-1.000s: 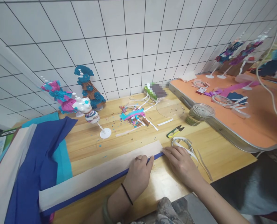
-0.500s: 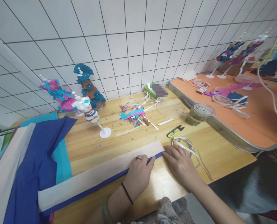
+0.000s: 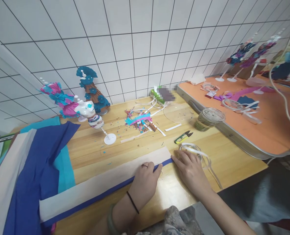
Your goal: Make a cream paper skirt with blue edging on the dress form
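Observation:
A long pale strip [image 3: 106, 174] lies slantwise over the wooden table [image 3: 86, 160], a narrow dark blue paper edging [image 3: 93, 200] running along its near side. On that edging, near the strip's right end, my left hand [image 3: 146, 182] presses with curled fingers, its thumb along the blue. My right hand [image 3: 191, 171] rests mostly flat just past the end, fingertips touching the tip of the blue edging. Close behind the right hand lies a loose coil of white tape [image 3: 190, 148]. Green and yellow thread snips [image 3: 183, 137] sit beyond it.
Folded blue sheets [image 3: 49, 153] cover the table's left side. Small dress forms, one mostly bare white [image 3: 96, 120], stand by the tiled wall. Paper scraps [image 3: 141, 122] lie mid-table. A lidded plastic cup [image 3: 207, 119] stands beside the orange table's raised metal edge [image 3: 233, 140].
My right hand has shifted slightly to the right, its fingers flatter over the white tape coil. My left hand stays in place on the strip.

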{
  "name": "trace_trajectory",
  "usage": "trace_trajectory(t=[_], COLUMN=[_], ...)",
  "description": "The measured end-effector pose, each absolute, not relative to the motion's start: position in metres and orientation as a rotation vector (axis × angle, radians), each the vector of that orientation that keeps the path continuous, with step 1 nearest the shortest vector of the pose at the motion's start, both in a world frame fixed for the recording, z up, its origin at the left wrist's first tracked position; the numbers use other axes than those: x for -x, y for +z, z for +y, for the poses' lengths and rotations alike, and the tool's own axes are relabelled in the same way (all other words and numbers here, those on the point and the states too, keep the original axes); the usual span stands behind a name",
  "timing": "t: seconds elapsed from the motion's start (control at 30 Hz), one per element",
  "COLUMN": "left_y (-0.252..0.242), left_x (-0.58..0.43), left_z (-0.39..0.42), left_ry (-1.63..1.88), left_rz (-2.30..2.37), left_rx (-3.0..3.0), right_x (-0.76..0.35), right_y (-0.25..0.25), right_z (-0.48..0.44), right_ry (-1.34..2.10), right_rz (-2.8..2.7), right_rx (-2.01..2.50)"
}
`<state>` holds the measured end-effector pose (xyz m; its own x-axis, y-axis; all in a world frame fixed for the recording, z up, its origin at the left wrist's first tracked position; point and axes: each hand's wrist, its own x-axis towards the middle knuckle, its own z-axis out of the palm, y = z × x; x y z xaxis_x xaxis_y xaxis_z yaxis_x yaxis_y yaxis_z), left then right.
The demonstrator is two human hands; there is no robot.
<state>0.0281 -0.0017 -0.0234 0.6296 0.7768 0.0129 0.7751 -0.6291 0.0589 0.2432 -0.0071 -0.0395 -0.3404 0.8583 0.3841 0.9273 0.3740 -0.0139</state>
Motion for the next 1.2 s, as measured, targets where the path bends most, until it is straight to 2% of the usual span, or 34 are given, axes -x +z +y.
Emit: trace_trajectory(t=[0.3, 1.2], left_y=[-0.019, -0.016], left_x=[-0.029, -0.019], left_z=[-0.004, -0.008], left_ry=[0.037, 0.040], left_rz=[1.349, 1.343], left_rx=[-2.810, -2.794], right_x=[-0.215, -0.215], right_y=[-0.037, -0.037], right_z=[-0.017, -0.015], right_ry=[-0.167, -0.140], right_rz=[-2.365, -2.392], right_rx=[1.361, 1.363])
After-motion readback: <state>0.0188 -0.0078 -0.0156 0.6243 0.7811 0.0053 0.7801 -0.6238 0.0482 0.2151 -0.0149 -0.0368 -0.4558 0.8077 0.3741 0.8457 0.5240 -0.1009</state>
